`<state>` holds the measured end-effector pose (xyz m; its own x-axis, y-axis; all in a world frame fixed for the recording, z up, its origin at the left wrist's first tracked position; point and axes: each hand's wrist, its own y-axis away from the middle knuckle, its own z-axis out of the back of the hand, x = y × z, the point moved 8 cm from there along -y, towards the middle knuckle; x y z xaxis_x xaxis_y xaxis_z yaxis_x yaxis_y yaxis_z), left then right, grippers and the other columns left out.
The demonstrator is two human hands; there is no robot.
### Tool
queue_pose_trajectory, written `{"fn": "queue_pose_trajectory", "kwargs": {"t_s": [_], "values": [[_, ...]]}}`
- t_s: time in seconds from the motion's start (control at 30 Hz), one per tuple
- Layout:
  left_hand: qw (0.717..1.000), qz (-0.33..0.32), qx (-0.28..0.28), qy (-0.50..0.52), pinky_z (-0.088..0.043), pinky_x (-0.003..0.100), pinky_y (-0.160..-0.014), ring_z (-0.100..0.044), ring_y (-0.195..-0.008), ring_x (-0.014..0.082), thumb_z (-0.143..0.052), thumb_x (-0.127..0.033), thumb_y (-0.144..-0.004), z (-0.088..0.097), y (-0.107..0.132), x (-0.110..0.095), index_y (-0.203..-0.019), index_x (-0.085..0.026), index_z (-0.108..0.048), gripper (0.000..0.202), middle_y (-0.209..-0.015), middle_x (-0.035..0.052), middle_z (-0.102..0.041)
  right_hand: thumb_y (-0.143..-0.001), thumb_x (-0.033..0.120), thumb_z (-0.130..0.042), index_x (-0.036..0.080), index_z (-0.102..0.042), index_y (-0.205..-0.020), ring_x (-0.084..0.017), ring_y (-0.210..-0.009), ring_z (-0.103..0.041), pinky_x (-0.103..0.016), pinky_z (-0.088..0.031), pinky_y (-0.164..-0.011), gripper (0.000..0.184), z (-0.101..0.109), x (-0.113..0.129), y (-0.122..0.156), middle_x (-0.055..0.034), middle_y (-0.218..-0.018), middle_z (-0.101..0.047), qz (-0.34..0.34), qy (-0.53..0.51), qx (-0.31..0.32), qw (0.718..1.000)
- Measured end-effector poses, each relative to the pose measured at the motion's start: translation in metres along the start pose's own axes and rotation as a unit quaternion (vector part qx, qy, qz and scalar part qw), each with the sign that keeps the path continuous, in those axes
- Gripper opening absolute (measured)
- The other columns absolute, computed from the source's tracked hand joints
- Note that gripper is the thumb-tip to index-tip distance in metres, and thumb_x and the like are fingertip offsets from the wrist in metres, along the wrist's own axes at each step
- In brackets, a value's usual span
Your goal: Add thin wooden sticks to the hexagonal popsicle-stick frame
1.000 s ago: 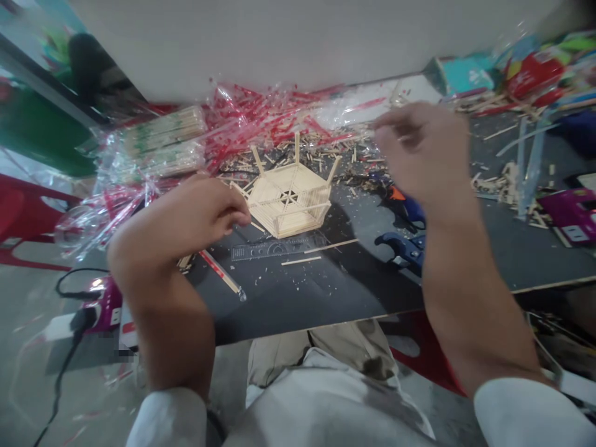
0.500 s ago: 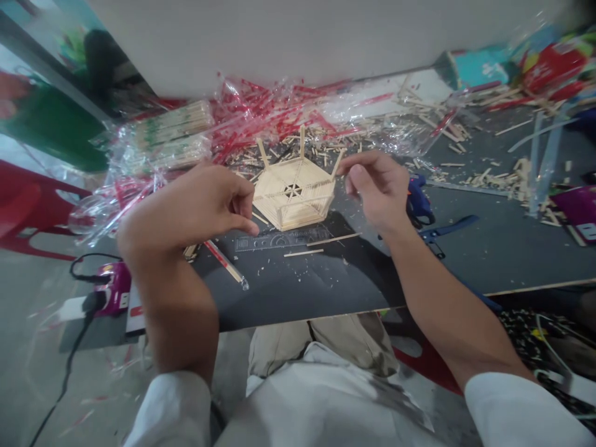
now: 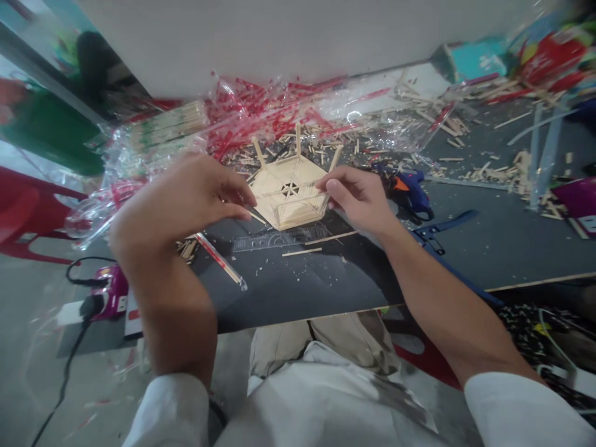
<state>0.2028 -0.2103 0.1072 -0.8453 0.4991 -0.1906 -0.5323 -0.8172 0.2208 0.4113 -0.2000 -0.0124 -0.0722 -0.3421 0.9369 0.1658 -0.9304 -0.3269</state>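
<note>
A hexagonal stick frame (image 3: 291, 174) of pale wooden sticks lies on the dark table, with short upright posts at its corners and a spoked opening in its middle. A thin stick rail runs along its front side. At the front-right corner, my right hand (image 3: 356, 195) is closed in a pinch on the frame, its fingertips covering the spot. My left hand (image 3: 218, 192) is beside the left corner, thumb and forefinger apart; whether it touches the frame I cannot tell. In front lie a clear plastic ruler (image 3: 261, 242) and loose thin sticks (image 3: 302, 252).
A blue glue gun (image 3: 412, 194) and a dark blue tool (image 3: 437, 236) lie right of my right hand. Red-and-clear wrappers (image 3: 261, 105), stick bundles (image 3: 167, 124) and cut stick pieces (image 3: 493, 171) cover the back and right. A purple power socket (image 3: 112, 288) is at left.
My right hand has moved left and slightly down, from the right-hand post to the front-right corner of the frame. My left hand has shifted slightly left, its fingers less curled.
</note>
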Motion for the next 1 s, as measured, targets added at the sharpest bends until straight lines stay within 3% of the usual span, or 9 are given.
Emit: {"fn": "queue_pose_trajectory", "kwargs": {"t_s": [0.07, 0.23, 0.43, 0.57, 0.8, 1.0], "values": [[1.0, -0.007, -0.019, -0.014, -0.047, 0.034, -0.088, -0.069, -0.082, 0.0197, -0.06, -0.034, -0.091, 0.001, -0.002, -0.004, -0.095, -0.024, -0.082, 0.024, -0.088, 0.0018, -0.08, -0.085, 0.065, -0.074, 0.025, -0.074, -0.092, -0.011, -0.059, -0.054, -0.028, -0.043, -0.054, 0.04, 0.0, 0.001, 0.0, 0.0005, -0.074, -0.064, 0.003, 0.011, 0.005, 1.0], [0.998, -0.002, -0.047, -0.038, -0.047, 0.034, -0.096, -0.072, -0.101, 0.0228, -0.049, -0.023, -0.095, -0.004, -0.011, -0.008, -0.109, -0.028, -0.079, 0.033, -0.105, 0.0023, -0.08, -0.08, 0.058, -0.081, 0.027, -0.075, -0.089, -0.012, -0.063, -0.053, -0.027, -0.043, -0.052, 0.033, 0.002, 0.002, -0.002, -0.0003, -0.077, -0.066, 0.003, 0.05, 0.007, 0.999], [0.995, -0.046, -0.083, -0.024, -0.049, 0.039, -0.099, -0.069, -0.111, 0.0267, -0.05, -0.033, -0.102, -0.016, -0.022, -0.024, -0.119, -0.023, -0.075, 0.032, -0.12, 0.0071, -0.077, -0.072, 0.047, -0.09, 0.026, -0.076, -0.092, -0.012, -0.069, -0.058, -0.028, -0.05, -0.059, 0.032, 0.004, 0.002, -0.004, -0.0011, -0.095, -0.071, -0.004, 0.059, 0.044, 0.997], [0.993, -0.076, -0.086, -0.032, -0.049, 0.035, -0.101, -0.067, -0.117, 0.0243, -0.054, -0.034, -0.102, -0.03, -0.029, -0.034, -0.121, -0.024, -0.072, 0.028, -0.119, 0.0066, -0.075, -0.071, 0.045, -0.09, 0.024, -0.075, -0.091, -0.011, -0.066, -0.057, -0.028, -0.049, -0.059, 0.033, 0.005, 0.0, -0.005, -0.0001, -0.09, -0.069, -0.01, 0.064, 0.061, 0.996], [0.99, -0.098, -0.071, -0.074, -0.05, 0.035, -0.094, -0.069, -0.109, 0.0252, -0.054, -0.033, -0.103, -0.044, -0.04, -0.044, -0.121, -0.018, -0.07, 0.028, -0.115, 0.0092, -0.076, -0.072, 0.044, -0.09, 0.024, -0.074, -0.092, -0.011, -0.064, -0.053, -0.028, -0.046, -0.059, 0.032, 0.009, -0.003, -0.004, 0.0006, -0.081, -0.063, -0.027, 0.078, 0.064, 0.995], [0.994, -0.086, -0.052, -0.05, -0.05, 0.035, -0.088, -0.07, -0.104, 0.026, -0.056, -0.037, -0.102, -0.053, -0.051, -0.045, -0.117, -0.018, -0.073, 0.029, -0.111, 0.0093, -0.077, -0.07, 0.044, -0.091, 0.023, -0.075, -0.091, -0.011, -0.063, -0.052, -0.029, -0.046, -0.058, 0.033, 0.012, -0.001, -0.004, 0.0005, -0.079, -0.062, -0.025, 0.087, 0.055, 0.994]]}}
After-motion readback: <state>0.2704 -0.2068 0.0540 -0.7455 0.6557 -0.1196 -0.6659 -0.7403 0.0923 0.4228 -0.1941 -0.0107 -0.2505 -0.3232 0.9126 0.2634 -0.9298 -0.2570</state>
